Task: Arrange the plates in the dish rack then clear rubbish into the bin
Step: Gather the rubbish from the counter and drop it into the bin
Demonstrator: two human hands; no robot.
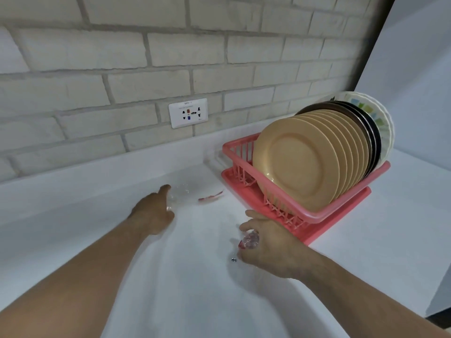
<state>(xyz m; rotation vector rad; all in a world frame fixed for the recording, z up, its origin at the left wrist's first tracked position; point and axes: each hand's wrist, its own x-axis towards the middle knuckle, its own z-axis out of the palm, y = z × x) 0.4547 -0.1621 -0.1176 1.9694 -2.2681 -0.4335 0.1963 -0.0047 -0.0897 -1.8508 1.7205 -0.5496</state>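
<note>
Plates (292, 164): racked.
Hands: our left hand (153, 212) grips clear plastic (179, 193); right hand (266, 242) holds crumpled wrapper (250, 240).
Remaining: red scrap (211, 196), binning.

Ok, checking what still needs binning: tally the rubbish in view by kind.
Clear plastic piece, in the left hand: 1
Crumpled wrapper, in the right hand: 1
Red-and-white strip: 1
Small dark scrap: 1
Total: 4

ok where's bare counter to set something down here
Bare counter lies left of the left hand, between the two forearms, and right of the dish rack. Crowded between hands and rack: clear plastic, red wrapper scrap, crumpled wrapper in the right hand.
</note>
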